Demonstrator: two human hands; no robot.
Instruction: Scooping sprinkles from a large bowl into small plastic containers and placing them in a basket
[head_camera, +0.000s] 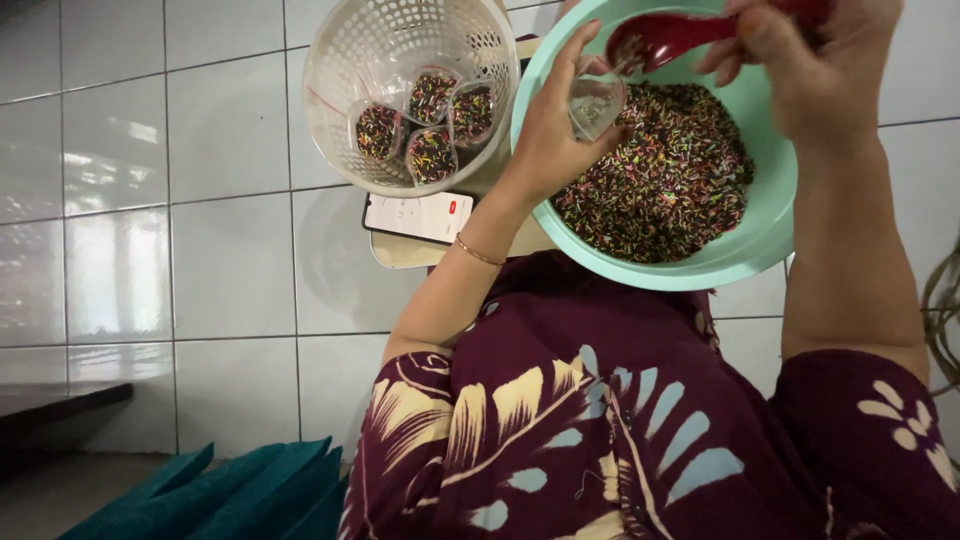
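Head view, looking down past a patterned maroon lap onto a white tiled floor (200, 130). Largest is the mint-green bowl (765, 235) at the right, well filled with multicoloured sprinkles (665, 185). To its left, touching or nearly so, stands a white perforated basket (340, 60) with four small filled cups (432, 155) inside. A phone (420, 215) lies on a board just near the basket, partly under it.

Left hand (550, 135) curls around a small clear cup (597, 103), held over the bowl's far-left part. Right hand (800, 60) grips the handle of a red spoon (655, 40), whose scoop sits right at the cup's mouth.

Judging by its look, the cup is thin plastic, light and easily squeezed out of shape, so a soft hold around its wall suits it best. Sprinkles are loose and would scatter if tipped. The bowl's rim lies close under both hands; open room is mainly left, over the bare tiles.
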